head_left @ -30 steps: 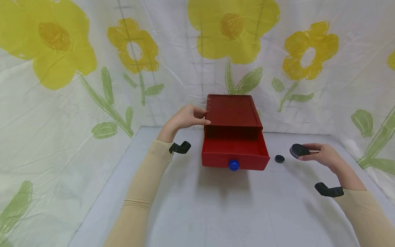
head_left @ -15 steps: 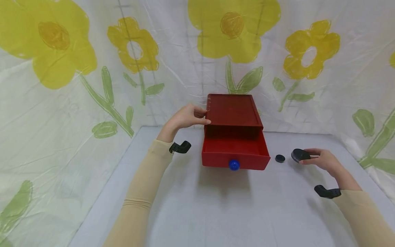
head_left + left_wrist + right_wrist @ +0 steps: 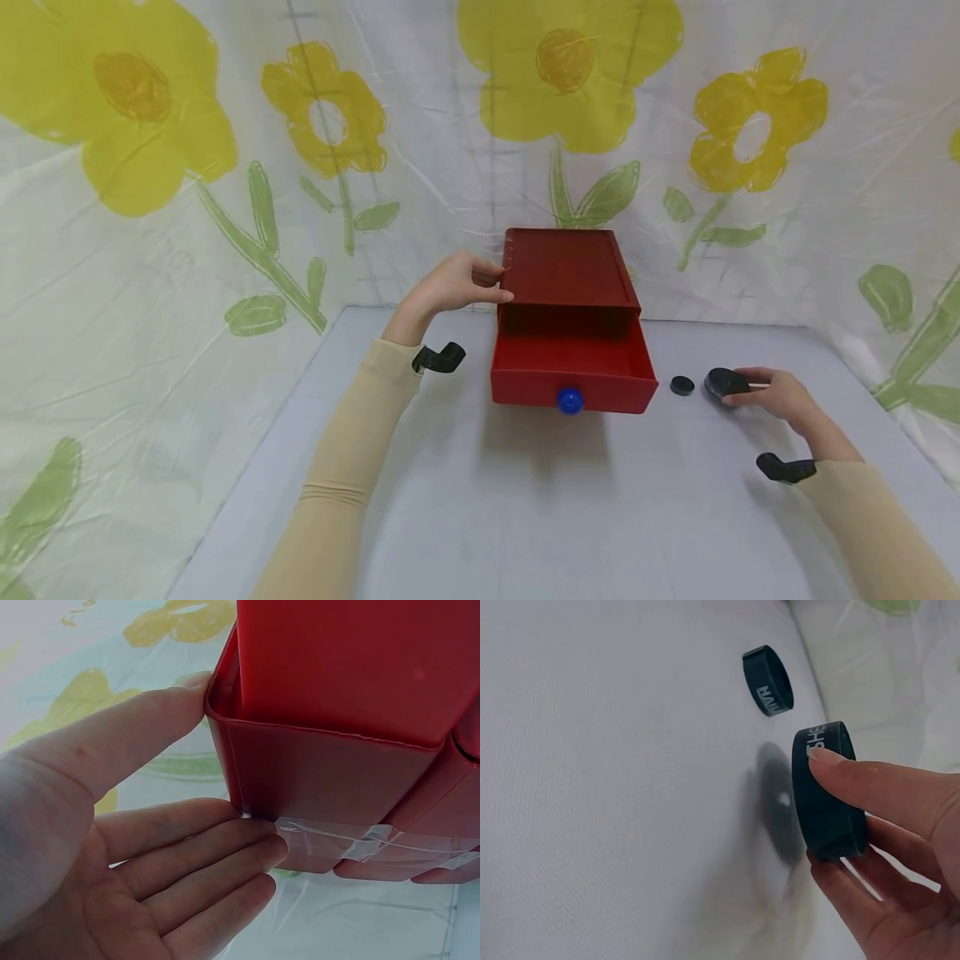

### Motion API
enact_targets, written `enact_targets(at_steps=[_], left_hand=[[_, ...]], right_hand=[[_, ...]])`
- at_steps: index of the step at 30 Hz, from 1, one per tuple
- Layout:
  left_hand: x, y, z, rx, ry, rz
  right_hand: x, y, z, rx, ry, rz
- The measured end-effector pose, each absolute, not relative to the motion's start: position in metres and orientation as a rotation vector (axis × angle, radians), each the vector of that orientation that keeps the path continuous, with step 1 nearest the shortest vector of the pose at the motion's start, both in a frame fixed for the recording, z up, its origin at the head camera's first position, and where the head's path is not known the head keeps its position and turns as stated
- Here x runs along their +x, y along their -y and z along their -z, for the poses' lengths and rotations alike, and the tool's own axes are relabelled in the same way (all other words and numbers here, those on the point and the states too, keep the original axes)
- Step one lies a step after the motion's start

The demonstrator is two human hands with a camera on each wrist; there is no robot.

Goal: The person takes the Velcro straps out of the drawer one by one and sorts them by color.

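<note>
My left hand [image 3: 456, 285] reaches to the left side of a red drawer cabinet [image 3: 562, 262]. Its fairly straight thumb and fingertips touch the cabinet's edges, as the left wrist view shows. The cabinet's drawer [image 3: 573, 390], with a round blue knob [image 3: 570, 401], is pulled out toward me. Between thumb and fingers my right hand [image 3: 783, 397] pinches a larger black round lid [image 3: 826, 802] with white lettering. The lid is low over the table, its shadow close beside it. A smaller black round lid [image 3: 682, 385], also lettered, lies just left of it.
The pale table [image 3: 555, 533] extends in front of the cabinet. A white sheet [image 3: 427, 167] printed with yellow flowers hangs behind the table and along its sides. Dark camera mounts sit on both wrists.
My right hand has lowered the larger lid closer to the table, and the right forearm has shifted slightly left. The left hand, the cabinet and the smaller lid stay put.
</note>
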State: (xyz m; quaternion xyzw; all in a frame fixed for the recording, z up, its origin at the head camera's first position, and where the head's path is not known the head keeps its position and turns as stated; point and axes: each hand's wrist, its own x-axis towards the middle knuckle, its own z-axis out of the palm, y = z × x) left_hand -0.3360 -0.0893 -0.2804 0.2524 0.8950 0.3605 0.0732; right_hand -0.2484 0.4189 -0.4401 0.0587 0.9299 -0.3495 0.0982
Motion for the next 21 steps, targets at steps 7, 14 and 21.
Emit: enact_targets(at_steps=[7, 14, 21], left_hand=[[-0.3358, 0.0892, 0.2808, 0.761, -2.674, -1.098], [-0.3377, 0.0891, 0.2822, 0.757, -2.666, -1.109], [-0.3375, 0.0888, 0.2824, 0.764, -2.672, -1.103]], right_hand=[[-0.2521, -0.418, 0.4468, 0.192, -2.759, 1.032], [-0.2533, -0.4134, 0.4496, 0.174, -2.792, 1.035], [-0.2546, -0.4117, 0.451, 0.185, -2.782, 1.026]])
